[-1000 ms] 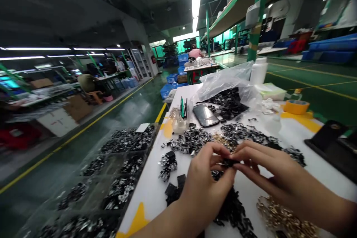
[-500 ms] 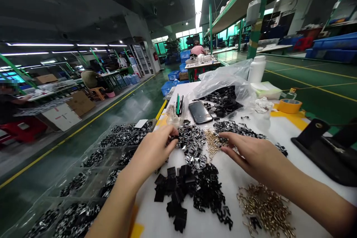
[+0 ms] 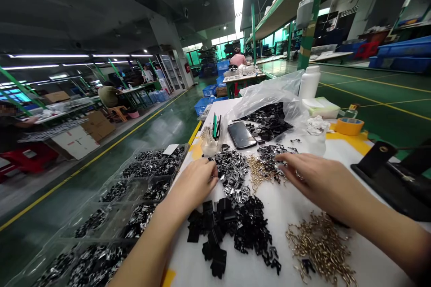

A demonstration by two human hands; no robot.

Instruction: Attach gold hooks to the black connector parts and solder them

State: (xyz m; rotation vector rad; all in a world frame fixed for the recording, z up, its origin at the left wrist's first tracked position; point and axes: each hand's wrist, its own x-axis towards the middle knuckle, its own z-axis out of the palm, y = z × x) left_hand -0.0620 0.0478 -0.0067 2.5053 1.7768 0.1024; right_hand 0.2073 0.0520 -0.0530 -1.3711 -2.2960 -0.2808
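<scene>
My left hand is curled with thumb and fingers together at the left edge of a pile of shiny silver metal clips. What it pinches is hidden. My right hand reaches over a heap of small silver and dark metal pieces, thumb and index fingertip close together. Any small part between them cannot be made out. Small gold-coloured hooks lie between the two hands. Nearer me are black flat plates and black clips. A larger heap of gold-coloured hooks lies below my right forearm.
A phone, a clear bag of black parts, a white bottle and yellow tape stand farther back. A compartmented clear tray of clips lies left; a black fixture sits right. Other people work in the background.
My right hand has moved right, away from the gold-coloured hooks, to the silver and dark pieces. My left hand has shifted slightly nearer to me and right, its fingers curled in more.
</scene>
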